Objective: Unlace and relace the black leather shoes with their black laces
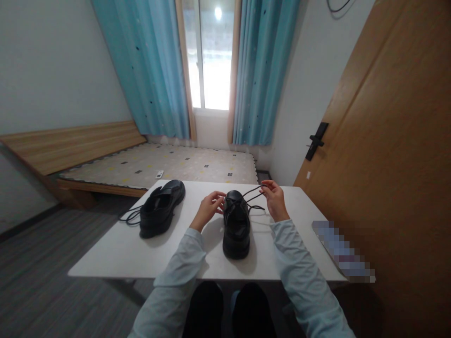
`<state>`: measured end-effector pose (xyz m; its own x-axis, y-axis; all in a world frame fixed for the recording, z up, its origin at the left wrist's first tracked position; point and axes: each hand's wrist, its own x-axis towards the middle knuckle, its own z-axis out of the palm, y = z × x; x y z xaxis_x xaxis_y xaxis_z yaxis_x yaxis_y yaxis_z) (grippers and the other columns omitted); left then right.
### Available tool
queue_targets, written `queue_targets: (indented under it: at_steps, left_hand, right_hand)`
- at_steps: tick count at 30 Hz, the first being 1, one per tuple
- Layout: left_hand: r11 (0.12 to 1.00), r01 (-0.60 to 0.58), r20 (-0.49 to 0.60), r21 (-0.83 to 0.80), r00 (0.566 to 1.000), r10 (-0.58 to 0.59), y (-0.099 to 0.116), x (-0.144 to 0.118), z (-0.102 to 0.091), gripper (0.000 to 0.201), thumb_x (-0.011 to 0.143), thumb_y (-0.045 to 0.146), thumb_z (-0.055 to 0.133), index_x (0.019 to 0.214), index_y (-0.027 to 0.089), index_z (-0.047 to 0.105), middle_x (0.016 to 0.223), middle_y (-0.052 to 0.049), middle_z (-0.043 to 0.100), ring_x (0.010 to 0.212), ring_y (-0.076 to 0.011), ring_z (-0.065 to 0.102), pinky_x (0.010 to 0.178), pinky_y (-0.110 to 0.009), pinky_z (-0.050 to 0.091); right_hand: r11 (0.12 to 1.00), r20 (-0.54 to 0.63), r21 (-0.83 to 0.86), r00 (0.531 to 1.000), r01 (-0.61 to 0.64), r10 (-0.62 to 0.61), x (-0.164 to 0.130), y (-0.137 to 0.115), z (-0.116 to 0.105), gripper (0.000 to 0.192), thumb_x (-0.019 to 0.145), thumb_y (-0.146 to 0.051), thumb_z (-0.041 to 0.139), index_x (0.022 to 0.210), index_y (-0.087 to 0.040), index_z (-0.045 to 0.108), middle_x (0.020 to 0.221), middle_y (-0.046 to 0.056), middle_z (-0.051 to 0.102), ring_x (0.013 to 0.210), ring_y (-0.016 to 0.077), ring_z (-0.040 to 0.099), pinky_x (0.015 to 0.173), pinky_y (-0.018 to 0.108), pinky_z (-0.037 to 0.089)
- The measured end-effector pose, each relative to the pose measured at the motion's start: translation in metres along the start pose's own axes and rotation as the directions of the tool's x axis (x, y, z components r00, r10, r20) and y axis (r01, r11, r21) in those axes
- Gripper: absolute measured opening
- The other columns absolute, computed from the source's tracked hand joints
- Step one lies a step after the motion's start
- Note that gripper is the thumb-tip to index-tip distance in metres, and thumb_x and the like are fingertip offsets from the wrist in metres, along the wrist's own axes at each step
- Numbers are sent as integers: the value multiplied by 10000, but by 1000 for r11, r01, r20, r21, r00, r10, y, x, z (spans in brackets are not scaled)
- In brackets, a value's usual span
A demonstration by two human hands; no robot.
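Observation:
A black lace-up shoe (pixel 236 248) stands on the white table (pixel 282 258) in front of me, its toe pointing away and its heel near me. My right hand (pixel 275 199) is to the right of the toe, fingertips pinched on a black shoelace (pixel 252 190) drawn out from the shoe. Another lace end lies loose beside it. My left hand (pixel 210 208) is at the shoe's left side, fingers slightly apart and bent toward it, with the tips at the upper. Further left lies the second black shoe (pixel 155 220), angled, its laces (pixel 130 217) trailing over the table edge.
Behind the table is a bed with a patterned mattress (pixel 190 162), a small white object (pixel 159 174) on it. A wooden door (pixel 380 141) stands at the right. A blurred flat item (pixel 341 251) lies along the table's right edge.

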<state>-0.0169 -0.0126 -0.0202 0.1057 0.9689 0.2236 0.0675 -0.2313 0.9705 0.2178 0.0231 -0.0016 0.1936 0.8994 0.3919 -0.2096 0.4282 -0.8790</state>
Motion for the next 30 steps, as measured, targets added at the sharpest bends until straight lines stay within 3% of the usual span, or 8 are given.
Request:
queue_targets:
  at_steps: [6, 16, 23, 30]
  left_hand:
    - [960, -125, -34, 252, 990, 137, -14, 5, 0, 231, 741, 322, 600, 908, 176, 665, 806, -45, 641, 624, -131, 597, 487, -231, 523]
    - [901, -196, -47, 388, 972, 232, -18, 7, -1, 118, 756, 261, 594, 835, 194, 649, 839, -39, 678, 709, -160, 629, 596, -271, 532]
    - [894, -182, -47, 409, 974, 220, -15, 5, 0, 94, 764, 253, 596, 821, 194, 641, 816, -31, 679, 707, -165, 629, 631, -285, 518]
    - [888, -183, -45, 422, 974, 222, -17, 5, 0, 77, 772, 227, 581, 825, 192, 624, 826, -26, 674, 708, -156, 622, 626, -272, 509]
  right_hand:
    - [988, -121, 143, 990, -59, 77, 6, -7, -9, 199, 621, -315, 689, 731, -194, 576, 579, -67, 514, 560, 83, 495, 602, 226, 459]
    - [984, -269, 144, 953, -107, 143, 14, 1, -24, 229, 596, -301, 727, 717, -174, 579, 536, -73, 534, 484, 63, 496, 497, 191, 452]
    - [979, -272, 200, 958, -38, 93, 15, -2, -25, 269, 581, -272, 768, 751, -183, 580, 613, -61, 580, 528, 63, 532, 542, 202, 474]
    - [966, -348, 232, 937, 118, -31, 17, -8, -30, 271, 586, -209, 742, 787, -201, 561, 730, -67, 571, 573, 50, 543, 605, 214, 482]
